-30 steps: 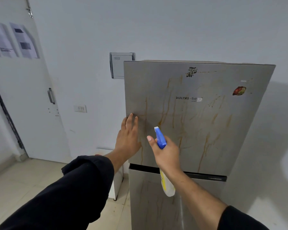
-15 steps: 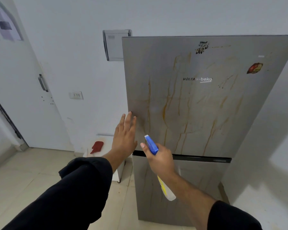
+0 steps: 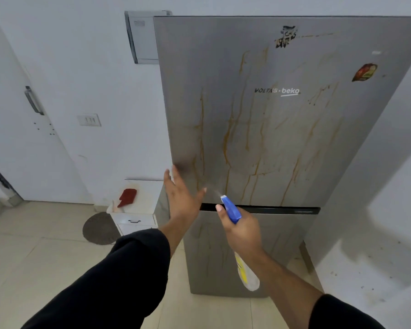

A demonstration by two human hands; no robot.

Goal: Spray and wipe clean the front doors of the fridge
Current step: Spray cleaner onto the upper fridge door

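Observation:
A silver two-door fridge stands ahead. Its upper door (image 3: 282, 119) is streaked with orange-brown drips, and the lower door (image 3: 214, 252) shows fainter streaks. My right hand (image 3: 241, 230) grips a spray bottle (image 3: 233, 211) with a blue nozzle aimed up-left at the upper door; a thin mist leaves the tip. The bottle's white and yellow body (image 3: 246, 274) hangs below my wrist. My left hand (image 3: 180, 198) is open, fingers spread, at the upper door's lower left corner. A red cloth (image 3: 127, 197) lies on a small white cabinet to the left.
The small white cabinet (image 3: 138, 219) stands against the fridge's left side, with a round grey mat (image 3: 100, 229) on the tiled floor beside it. A white door (image 3: 22, 138) is at far left. A white wall closes in on the right.
The view has tilted down and come closer to the fridge. My left hand has slid lower toward the door's bottom corner. The spray bottle now releases mist.

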